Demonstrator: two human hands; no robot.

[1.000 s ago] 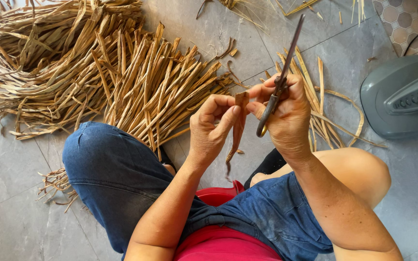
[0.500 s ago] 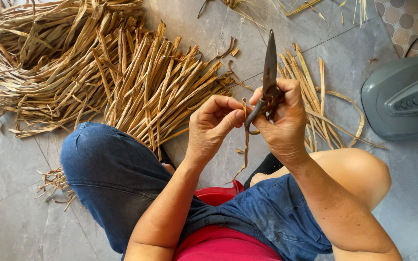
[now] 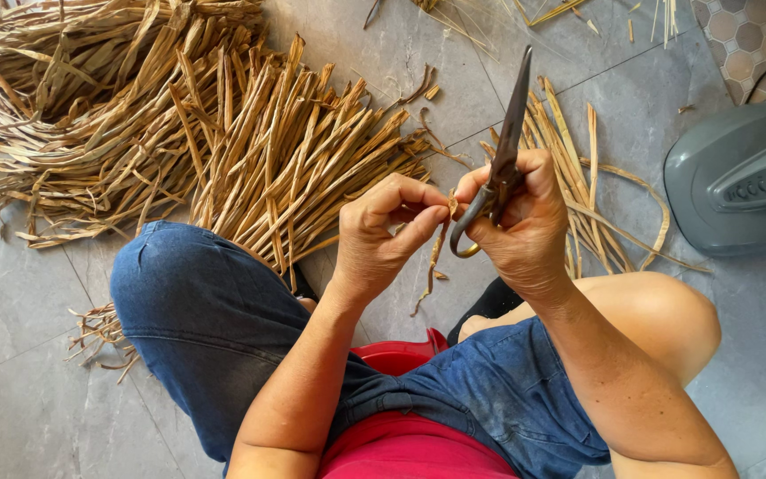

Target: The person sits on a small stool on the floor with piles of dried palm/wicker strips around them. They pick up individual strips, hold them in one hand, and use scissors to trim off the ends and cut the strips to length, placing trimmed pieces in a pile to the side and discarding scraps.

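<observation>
Scissors (image 3: pixel 505 151) point up-right, away, long axis near upright.

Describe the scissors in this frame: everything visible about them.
The dark metal scissors look worn and dull, with long narrow blades closed together and pointing up and away from the person. One curved loop handle shows below the right hand, which grips the handle end. The tip hangs above the grey tiled floor. The left hand pinches a dried brown leaf strip beside the handle.
</observation>
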